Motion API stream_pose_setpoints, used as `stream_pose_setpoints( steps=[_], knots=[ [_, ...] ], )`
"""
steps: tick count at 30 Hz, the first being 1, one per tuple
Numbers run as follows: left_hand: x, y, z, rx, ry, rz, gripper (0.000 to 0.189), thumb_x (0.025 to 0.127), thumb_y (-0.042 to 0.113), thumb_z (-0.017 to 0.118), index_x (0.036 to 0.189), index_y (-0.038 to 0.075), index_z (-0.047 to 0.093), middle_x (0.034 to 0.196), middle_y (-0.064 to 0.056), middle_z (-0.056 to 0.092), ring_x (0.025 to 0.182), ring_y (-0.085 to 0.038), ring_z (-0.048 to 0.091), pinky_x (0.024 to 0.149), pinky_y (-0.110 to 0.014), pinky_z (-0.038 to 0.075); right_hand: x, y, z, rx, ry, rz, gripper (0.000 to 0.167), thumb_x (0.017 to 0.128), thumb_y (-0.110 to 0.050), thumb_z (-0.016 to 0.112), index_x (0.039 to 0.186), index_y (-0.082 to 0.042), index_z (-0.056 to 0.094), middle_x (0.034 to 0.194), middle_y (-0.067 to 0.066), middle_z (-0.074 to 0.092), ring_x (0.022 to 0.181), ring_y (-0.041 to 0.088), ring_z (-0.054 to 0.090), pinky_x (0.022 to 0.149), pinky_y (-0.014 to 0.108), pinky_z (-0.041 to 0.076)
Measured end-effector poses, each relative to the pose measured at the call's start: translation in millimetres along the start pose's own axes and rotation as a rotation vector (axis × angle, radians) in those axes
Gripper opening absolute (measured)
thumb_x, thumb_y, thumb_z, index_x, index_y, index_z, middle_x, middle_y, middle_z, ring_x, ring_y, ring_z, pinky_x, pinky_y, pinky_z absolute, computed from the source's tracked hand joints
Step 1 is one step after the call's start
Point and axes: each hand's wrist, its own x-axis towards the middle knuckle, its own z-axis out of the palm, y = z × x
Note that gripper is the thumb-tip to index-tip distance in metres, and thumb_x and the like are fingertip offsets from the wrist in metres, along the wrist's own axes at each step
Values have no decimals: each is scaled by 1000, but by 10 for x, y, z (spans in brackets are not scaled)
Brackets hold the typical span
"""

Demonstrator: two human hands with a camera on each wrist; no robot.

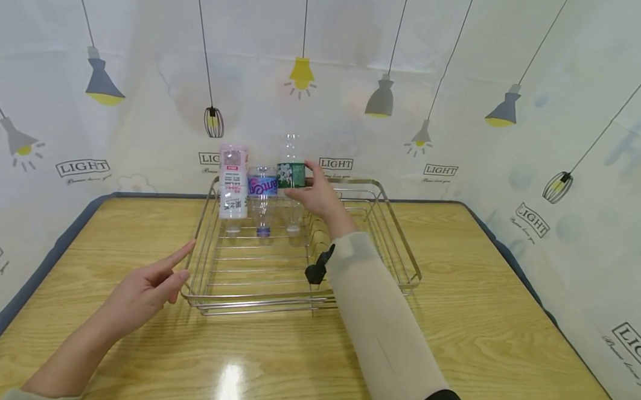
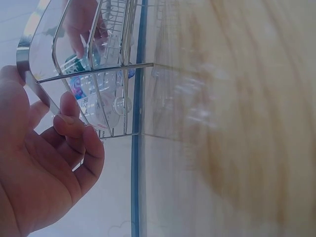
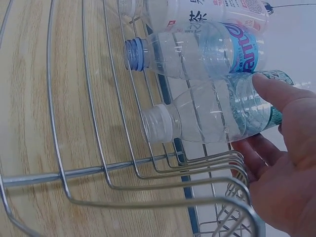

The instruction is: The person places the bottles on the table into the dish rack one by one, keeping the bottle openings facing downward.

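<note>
My right hand (image 1: 321,194) grips an upside-down clear plastic bottle (image 3: 202,116) with a green label, thumb on one side and fingers on the other. Its neck points down into the wire dish rack (image 1: 263,298). Beside it, also neck down, stands a bottle with a blue and purple label (image 1: 263,186) and a blue cap. Farther left is an inverted bottle with a pink and white label (image 1: 233,183). My left hand (image 1: 138,293) touches the rack's left rim with a straight index finger; in the left wrist view its other fingers are partly curled.
The rack stands on a wood-grain table (image 1: 225,364). A row of wire dividers (image 1: 319,230) runs down its middle, with a black piece (image 1: 315,274) near the front partly hidden by the right sleeve. A white lamp-print curtain (image 1: 351,20) hangs behind.
</note>
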Motion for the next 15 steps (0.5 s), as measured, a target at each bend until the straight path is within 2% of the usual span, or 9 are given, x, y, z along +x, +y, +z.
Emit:
stream_pose_setpoints(
  steps=[15],
  knots=[
    [-5,14,8,9,-9,-27,59,118,38,53,174,36,33,81,-1,60,61,-15,42,56,-33,41,-10,6,-8,-57,1,44,87,107,-26,75,176,-26,22,163,16,54,145,36,59,123,56,47]
  ],
)
